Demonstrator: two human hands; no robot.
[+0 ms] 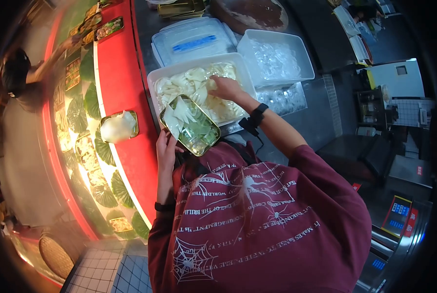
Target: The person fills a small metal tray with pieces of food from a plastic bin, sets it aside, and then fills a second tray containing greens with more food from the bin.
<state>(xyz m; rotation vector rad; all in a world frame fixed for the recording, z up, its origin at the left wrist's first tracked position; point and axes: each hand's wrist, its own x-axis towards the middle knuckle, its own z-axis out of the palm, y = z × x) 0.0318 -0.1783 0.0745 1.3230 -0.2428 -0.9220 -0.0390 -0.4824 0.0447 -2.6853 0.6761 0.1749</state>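
Observation:
My left hand (166, 149) grips the lower left edge of a gold-rimmed tray (209, 142), which I hold tilted in front of my chest. White, thin slices (180, 116) lie in the tray's upper part; its lower part looks clear and glossy. Just beyond it stands a white plastic bin (153, 80) full of pale, flat slices (191, 78). My right hand (224, 88) reaches into the bin from the right, fingers bent and closed on the pale slices, fingertips partly hidden among them.
Behind the bin is a lidded clear container (191, 43); right of it, a tub of clear, shiny pieces (272, 58). A round wooden board (252, 14) lies farther back. Left, a red counter (125, 73) carries another tray (133, 128) beside a lit food display. A person (18, 73) reaches across there.

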